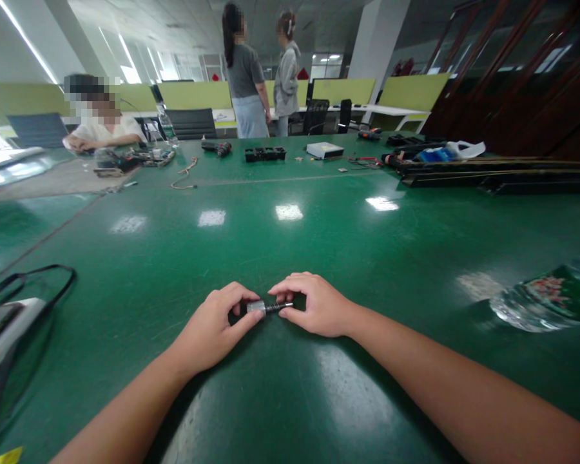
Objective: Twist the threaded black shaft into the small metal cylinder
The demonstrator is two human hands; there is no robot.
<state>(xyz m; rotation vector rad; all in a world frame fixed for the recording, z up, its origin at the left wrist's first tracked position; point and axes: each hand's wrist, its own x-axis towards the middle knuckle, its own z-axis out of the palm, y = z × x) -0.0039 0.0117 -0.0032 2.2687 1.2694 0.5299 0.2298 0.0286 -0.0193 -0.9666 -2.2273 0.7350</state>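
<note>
A small silver metal cylinder (256, 307) with a thin dark ribbed or coiled shaft (272, 308) lies sideways between my hands, low over the green table (290, 245). My left hand (217, 325) pinches the cylinder between thumb and fingers. The fingertips and thumb of my right hand (321, 306) close around the shaft near its bright outer end. That end shows in the gap between them. Whether the shaft ends in a separate piece is too small to make out.
A clear bottle (551, 293) lies at the right. On the left sits a white-edged device (9, 335) with a black strap (53, 267). Farther back are a power drill (216, 148), a black frame (265, 154), a white box (325, 150) and long black rails (464, 174). A seated person (106, 129) works at far left; two people stand behind.
</note>
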